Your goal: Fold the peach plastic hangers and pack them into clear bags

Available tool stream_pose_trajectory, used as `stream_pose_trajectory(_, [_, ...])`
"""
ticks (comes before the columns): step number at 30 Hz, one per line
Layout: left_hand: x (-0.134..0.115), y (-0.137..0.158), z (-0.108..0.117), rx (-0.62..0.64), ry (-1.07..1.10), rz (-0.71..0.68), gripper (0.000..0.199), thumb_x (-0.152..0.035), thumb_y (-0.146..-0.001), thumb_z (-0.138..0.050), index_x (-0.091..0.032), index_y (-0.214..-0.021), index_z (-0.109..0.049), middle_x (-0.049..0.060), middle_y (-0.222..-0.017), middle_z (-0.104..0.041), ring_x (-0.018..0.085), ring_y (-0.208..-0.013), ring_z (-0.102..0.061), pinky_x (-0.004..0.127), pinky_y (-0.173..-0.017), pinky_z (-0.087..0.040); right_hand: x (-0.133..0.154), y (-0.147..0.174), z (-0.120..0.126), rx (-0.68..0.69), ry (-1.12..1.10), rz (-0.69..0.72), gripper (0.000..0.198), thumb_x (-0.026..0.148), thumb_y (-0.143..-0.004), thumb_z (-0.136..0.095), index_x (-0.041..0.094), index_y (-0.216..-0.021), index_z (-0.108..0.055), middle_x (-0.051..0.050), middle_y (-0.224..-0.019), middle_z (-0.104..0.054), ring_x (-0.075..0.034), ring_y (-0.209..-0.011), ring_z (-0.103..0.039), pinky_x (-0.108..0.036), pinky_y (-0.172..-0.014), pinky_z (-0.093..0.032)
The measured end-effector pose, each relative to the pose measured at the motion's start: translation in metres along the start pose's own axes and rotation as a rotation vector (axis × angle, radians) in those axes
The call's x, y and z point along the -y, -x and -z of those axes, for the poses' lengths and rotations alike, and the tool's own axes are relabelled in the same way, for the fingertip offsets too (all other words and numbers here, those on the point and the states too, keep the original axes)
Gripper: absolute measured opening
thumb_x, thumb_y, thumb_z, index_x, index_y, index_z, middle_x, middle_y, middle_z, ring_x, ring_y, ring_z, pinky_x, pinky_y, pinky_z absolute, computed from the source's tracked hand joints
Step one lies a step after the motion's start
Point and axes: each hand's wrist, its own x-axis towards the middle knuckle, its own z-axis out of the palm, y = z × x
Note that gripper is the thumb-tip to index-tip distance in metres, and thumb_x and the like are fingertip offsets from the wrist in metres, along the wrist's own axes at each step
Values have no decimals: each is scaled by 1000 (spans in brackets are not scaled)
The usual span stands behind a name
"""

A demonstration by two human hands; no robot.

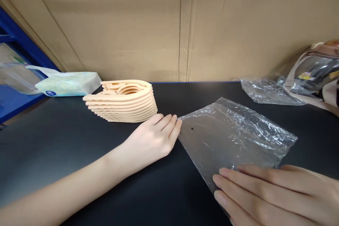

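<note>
Now, left hand (pixel 156 136): fingers close together, tips at the left corner of the clear plastic sleeve (pixel 222 130); thumb hidden, so cannot tell whether it pinches.
Right hand (pixel 278 194): opened out flat, fingers nearly straight, laid over the sleeve's near edge; nothing seen clasped.
Sleeve: lying on the black surface (pixel 79 137), between the hands and beyond, wrinkled and shiny along its far right side.
Peach stack (pixel 124 102): layered, hanger-like pieces, just behind the left hand; contact unclear.
Far left: tissue pack (pixel 69 84), one sheet pulled up.
Far right: crumpled clear film (pixel 267 91) beside a see-through strapped bag (pixel 315 72).
Backdrop: brown cardboard (pixel 127 24).
</note>
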Motion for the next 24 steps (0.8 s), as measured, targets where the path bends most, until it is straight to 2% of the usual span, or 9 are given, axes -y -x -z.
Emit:
stream_pose_trajectory(4, [-1, 2, -5, 43, 33, -20, 39, 7, -89, -38, -2, -111, -69, 17, -107, -75, 24, -96, -72, 34, -83, -52, 8, -1, -1, 157, -48, -174, 23, 33, -95, -52, 30, -107, -72, 1, -109, -77, -17, -108, -68, -26, -87, -58])
stream_pose_trajectory(8, [1, 4, -7, 103, 98, 8, 40, 7, -85, -42, -1, -114, -68, 18, -111, -73, 25, -97, -72, 34, -80, -55, 18, -2, -3, 222, -90, -215, 28, 38, -96, -50, 29, -111, -71, -3, -104, -78, -19, -102, -71, -30, -85, -60])
stream_pose_trajectory(12, [-2, 4, -4, 149, 244, 119, 39, -2, -88, -43, -2, -120, -66, 19, -120, -70, 26, -105, -70, 35, -85, -55, 9, -4, -5, 178, -126, -163, 29, 35, -97, -47, 28, -110, -73, -3, -110, -76, -18, -103, -70, -28, -83, -59])
stream_pose_trajectory(16, [-8, 2, 0, 174, 365, 256, 40, -19, -96, -42, -2, -126, -63, 18, -128, -66, 28, -112, -67, 39, -91, -55, -5, -8, -5, 83, -180, 41, 35, 23, -100, -40, 25, -106, -75, 2, -119, -73, -11, -109, -66, -20, -84, -56])
stream_pose_trajectory(20, [-10, 2, -3, 178, 392, 309, 40, -20, -100, -37, -4, -125, -64, 16, -128, -66, 29, -114, -66, 43, -94, -55, 0, -10, -6, 157, -261, -4, 43, 14, -102, -33, 21, -103, -75, 3, -115, -75, -11, -108, -66, -22, -87, -53])
stream_pose_trajectory(24, [-8, 3, -9, 162, 406, 346, 38, -20, -102, -37, -9, -123, -66, 12, -125, -68, 26, -117, -64, 41, -96, -54, 8, -9, -9, 191, -281, 19, 35, 16, -101, -41, 22, -105, -75, 2, -120, -73, -13, -110, -65, -25, -90, -53])
